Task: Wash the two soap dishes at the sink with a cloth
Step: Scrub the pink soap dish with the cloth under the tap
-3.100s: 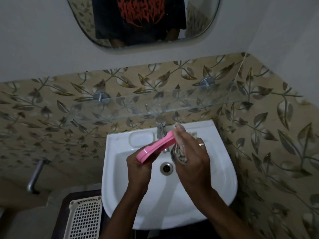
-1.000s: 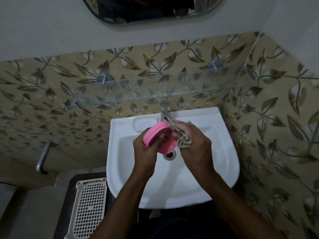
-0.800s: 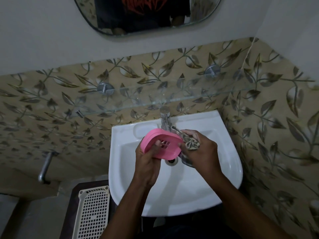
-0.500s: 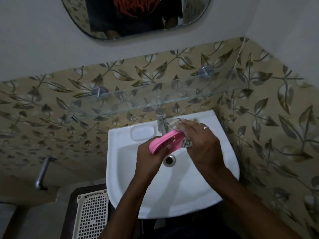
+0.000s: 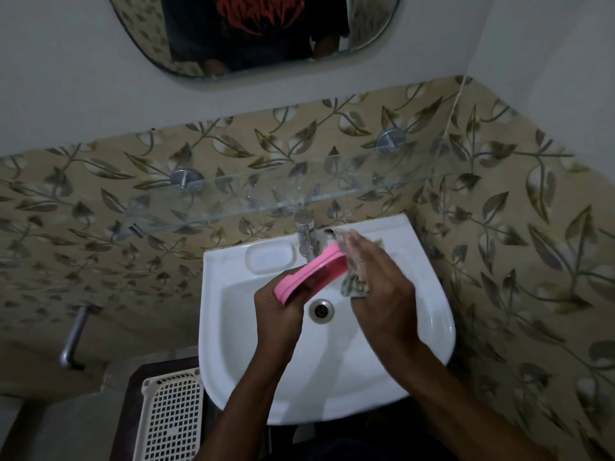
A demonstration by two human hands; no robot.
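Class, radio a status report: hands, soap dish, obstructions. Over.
Left hand grips pink soap dish over sink. Right hand holds patterned cloth against its far end. Nothing in the way.

A single head-worn camera is looking forward and steeply down from close above the white ceramic wall sink (image 5: 332,387), facing the leaf-patterned tiled wall (image 5: 100,227); the curved-edged mirror (image 5: 366,24) is crossing the top edge.

Soap dish (image 5: 309,271) against cloth (image 5: 354,287)
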